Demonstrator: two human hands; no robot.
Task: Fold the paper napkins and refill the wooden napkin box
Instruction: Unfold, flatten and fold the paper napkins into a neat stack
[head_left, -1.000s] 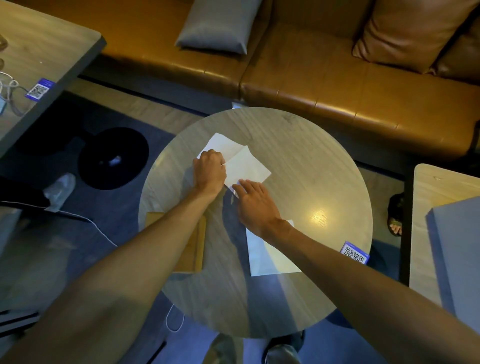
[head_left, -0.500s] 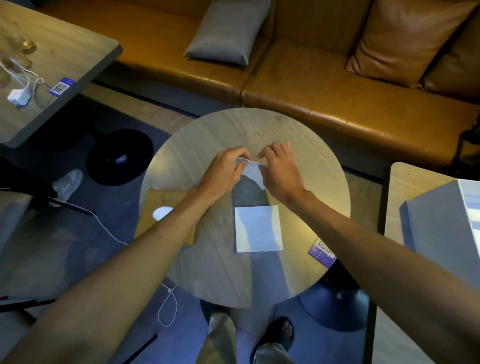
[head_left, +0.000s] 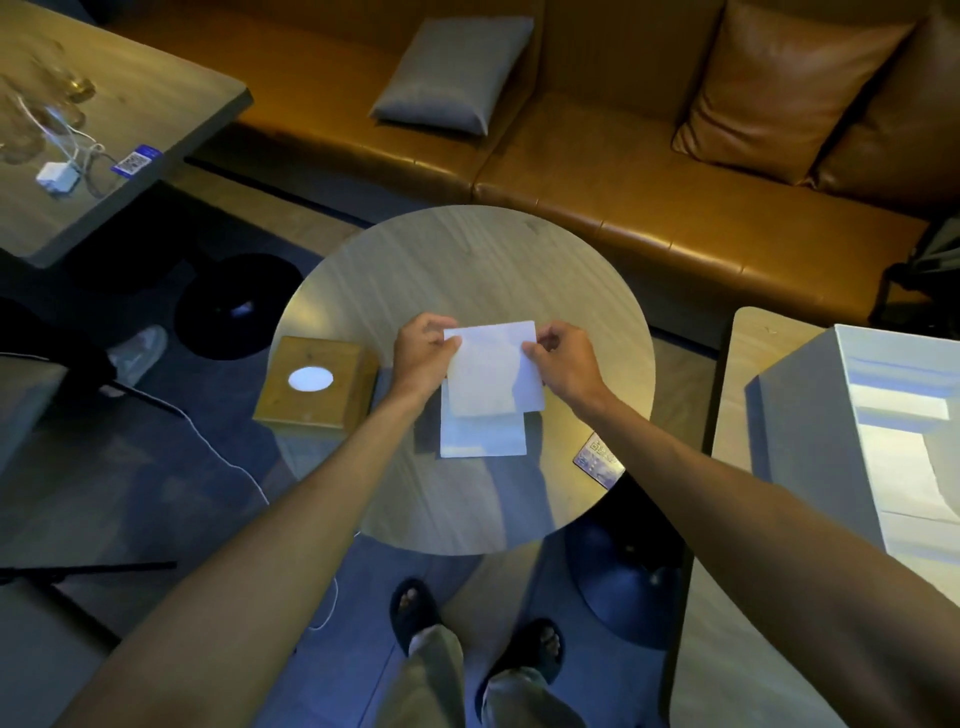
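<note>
A single wide-angle view, worn on the head, looks steeply down and forward over the round table (head_left: 467, 260) from what seems standing height (sandalled feet (head_left: 415, 608) show at the bottom edge); the sofa (head_left: 623, 171) lies ahead, forearms (head_left: 234, 597) entering from both lower corners.

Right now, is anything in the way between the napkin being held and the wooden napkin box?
No object lies between them. Left hand and right hand pinch the folded napkin above the napkin stack; the wooden box sits just left of the left hand, on the round table, its oval-holed top in place.
</note>
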